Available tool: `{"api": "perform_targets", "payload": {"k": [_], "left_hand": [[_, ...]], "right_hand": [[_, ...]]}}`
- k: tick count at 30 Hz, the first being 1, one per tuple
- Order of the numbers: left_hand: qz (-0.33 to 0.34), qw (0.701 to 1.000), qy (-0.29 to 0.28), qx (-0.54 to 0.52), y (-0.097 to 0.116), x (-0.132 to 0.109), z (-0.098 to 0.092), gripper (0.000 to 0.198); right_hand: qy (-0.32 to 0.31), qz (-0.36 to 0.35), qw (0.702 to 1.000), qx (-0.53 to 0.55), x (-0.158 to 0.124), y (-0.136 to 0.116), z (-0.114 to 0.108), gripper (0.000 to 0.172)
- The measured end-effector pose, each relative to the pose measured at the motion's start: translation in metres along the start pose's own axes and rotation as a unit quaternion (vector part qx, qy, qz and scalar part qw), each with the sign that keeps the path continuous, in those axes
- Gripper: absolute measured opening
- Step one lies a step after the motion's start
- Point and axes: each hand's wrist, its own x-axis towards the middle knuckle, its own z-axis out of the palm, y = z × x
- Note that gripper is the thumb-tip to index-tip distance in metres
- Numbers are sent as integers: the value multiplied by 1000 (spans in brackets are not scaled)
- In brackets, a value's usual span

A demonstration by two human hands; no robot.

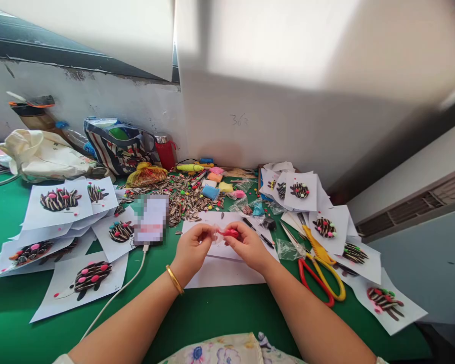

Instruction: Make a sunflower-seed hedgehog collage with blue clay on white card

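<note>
Over a white sheet of paper [227, 273], both hands meet around a small red lump of modelling clay [231, 233]. My right hand [252, 247] is closed, pinching the clay between thumb and fingers. My left hand [192, 247], with a gold bangle at the wrist, is closed on a clear plastic wrapper [214, 230] at the clay's left end. Two black pens [256, 232] lie on the paper just beyond my right hand. Faint pencil or pen lines show on the sheet beneath the fingers.
Sunflower seeds [182, 194] spread behind the paper, beside coloured clay blocks [211, 192]. Scissors with red and yellow handles [322, 273] lie at right. Seed-decorated sheets pile up left [56, 212] and right [301, 189]. A cabled phone [150, 220] and a red flask [164, 151] stand left.
</note>
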Motion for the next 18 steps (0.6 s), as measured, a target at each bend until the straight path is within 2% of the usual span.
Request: {"api": "perform_targets", "payload": {"k": [5, 14, 18], "left_hand": [[35, 998, 7, 45, -3, 2, -2, 17], [30, 997, -36, 58, 1, 1, -1, 16], [55, 994, -44, 80, 4, -1, 0, 13]], "right_hand": [[-16, 6, 999, 31, 1, 2, 0, 23], [-17, 2, 999, 33, 2, 5, 1, 19], [-15, 6, 999, 30, 1, 5, 3, 18]]}}
